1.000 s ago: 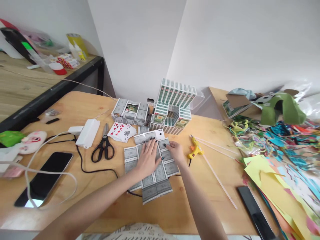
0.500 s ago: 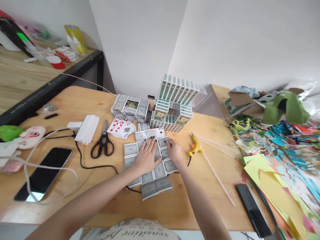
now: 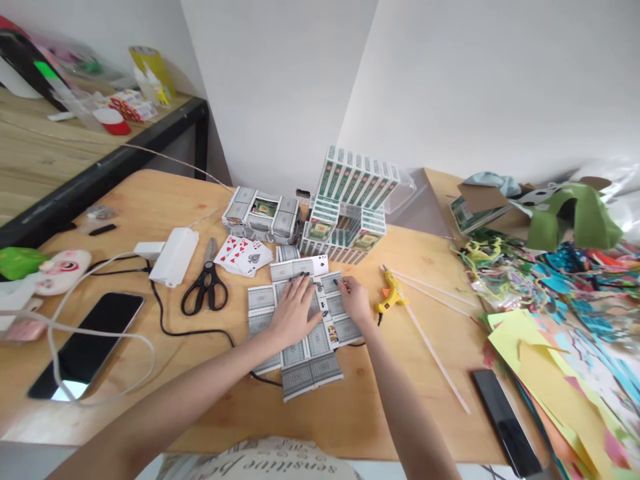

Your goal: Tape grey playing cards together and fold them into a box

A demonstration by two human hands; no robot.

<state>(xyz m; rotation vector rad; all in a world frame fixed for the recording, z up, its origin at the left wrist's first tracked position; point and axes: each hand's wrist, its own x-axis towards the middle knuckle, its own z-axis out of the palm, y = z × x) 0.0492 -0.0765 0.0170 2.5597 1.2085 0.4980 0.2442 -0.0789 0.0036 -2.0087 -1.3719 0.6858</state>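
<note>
Playing-card panel (image 3: 319,341) approx. half done on wood surface (image 3: 425,427): R flap (image 3: 346,329) not flush.
Centre, L side & near end lie flat, prob. laid out already; R side looks unfinished, w/ card faces, incl. a court card (image 3: 333,333), showing in the gap. Can't tell what's glued. L hand (image 3: 293,319) rests on panel centre, fingers spread, gripping nothing; R hand (image 3: 355,300) has fingers closed on R flap's inner edge, as far as shows. Glue gun (image 3: 391,298) lies R of panel, scissors (image 3: 205,290) L, neither held. Containers: stacked playing-card boxes (image 3: 356,179) behind, contents n/v; next to them, card-covered block (image 3: 260,227) w/ opening on top, green-printed box (image 3: 264,207) visible inside; anything deeper, can't tell.
</note>
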